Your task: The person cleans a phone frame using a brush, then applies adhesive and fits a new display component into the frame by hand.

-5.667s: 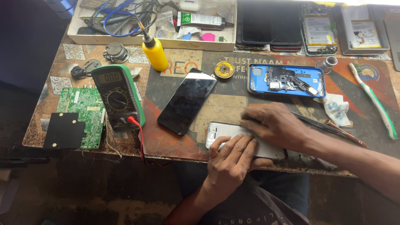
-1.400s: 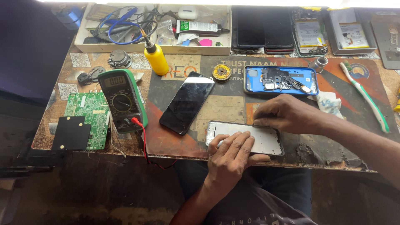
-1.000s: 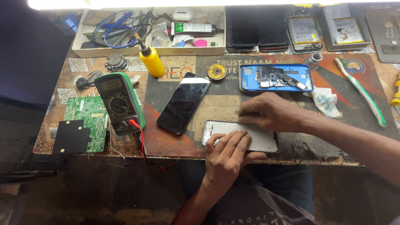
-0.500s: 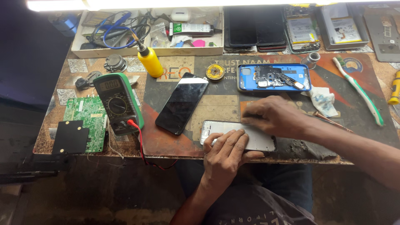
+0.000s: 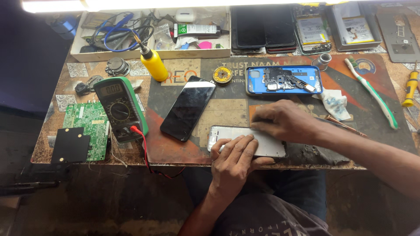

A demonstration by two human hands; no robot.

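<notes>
- Under both your hands lies the worn work mat point(image 5: 175, 148), and everything you are handling sits on its near edge.
- Beyond your left hand point(image 5: 234, 164), up and to its left, stands the green multimeter point(image 5: 120, 109) with its red lead trailing toward you; it is well apart from the work.
- Between your hands lies the silver phone panel point(image 5: 262, 142), flat and lengthwise along the near edge. Your left palm presses down on its left half, fingers spread flat, pinning rather than gripping.
- Just left of that hand rests a dark phone point(image 5: 188, 108), tilted and untouched.
- Your right hand point(image 5: 284, 120) is curled over the panel's far right corner, fingertips bunched; what they pinch, if anything, is hidden.
- Judging from this, you are working at that edge while the other hand steadies. The next move calls for steady downward pressure on the left and a light, controlled touch at the corner.
</notes>
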